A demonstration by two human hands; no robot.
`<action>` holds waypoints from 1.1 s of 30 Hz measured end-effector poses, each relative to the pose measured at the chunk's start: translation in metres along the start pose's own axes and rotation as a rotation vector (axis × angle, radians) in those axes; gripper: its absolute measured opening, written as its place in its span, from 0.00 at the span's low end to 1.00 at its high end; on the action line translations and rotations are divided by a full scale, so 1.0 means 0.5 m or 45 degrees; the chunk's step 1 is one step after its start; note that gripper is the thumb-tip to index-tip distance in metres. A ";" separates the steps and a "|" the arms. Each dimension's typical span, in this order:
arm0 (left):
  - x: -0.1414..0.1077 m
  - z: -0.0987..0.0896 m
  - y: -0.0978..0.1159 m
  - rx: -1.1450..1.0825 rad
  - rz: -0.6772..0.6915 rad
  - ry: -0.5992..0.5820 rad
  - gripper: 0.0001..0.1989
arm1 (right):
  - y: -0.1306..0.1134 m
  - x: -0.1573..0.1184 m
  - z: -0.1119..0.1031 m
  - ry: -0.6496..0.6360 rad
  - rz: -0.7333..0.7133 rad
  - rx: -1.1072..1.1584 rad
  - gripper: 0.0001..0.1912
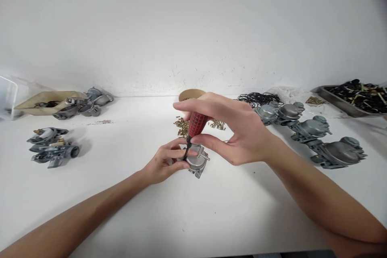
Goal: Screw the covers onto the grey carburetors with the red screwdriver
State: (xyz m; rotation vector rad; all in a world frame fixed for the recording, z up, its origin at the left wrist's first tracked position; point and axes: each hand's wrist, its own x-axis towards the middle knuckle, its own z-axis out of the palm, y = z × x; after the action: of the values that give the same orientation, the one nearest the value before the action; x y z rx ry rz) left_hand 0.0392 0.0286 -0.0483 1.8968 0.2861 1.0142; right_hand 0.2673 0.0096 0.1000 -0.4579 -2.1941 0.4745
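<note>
Right grip point(242, 131) is clasping red-and-black-handled screwdriver point(198, 123), left grip point(163, 162) is bracing rounded grey metal housing point(197, 163), steady alignment helping shaft seat squarely.

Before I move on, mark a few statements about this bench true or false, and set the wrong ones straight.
1. The right hand holds a red-and-black screwdriver. True.
2. The left hand touches nothing. False: its fingers are on the metal housing.
3. Loose brass-coloured screws lie beyond the metal housing. True.
4. The black rings lie to the left of the beige bowl. False: they lie to its right.
</note>
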 end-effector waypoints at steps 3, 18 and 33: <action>-0.001 0.000 0.000 -0.026 0.003 -0.005 0.18 | 0.001 0.000 0.000 -0.081 -0.017 0.058 0.27; -0.006 -0.003 -0.005 0.116 0.004 -0.003 0.16 | -0.006 0.001 -0.003 0.034 -0.046 -0.060 0.20; -0.006 -0.003 -0.007 0.077 -0.002 -0.021 0.17 | -0.011 0.000 -0.010 0.019 -0.058 -0.168 0.24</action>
State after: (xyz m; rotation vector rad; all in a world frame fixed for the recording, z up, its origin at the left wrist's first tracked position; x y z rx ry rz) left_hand 0.0369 0.0296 -0.0521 1.9585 0.3121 0.9983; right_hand 0.2703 0.0056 0.1053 -0.4793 -2.2248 0.3020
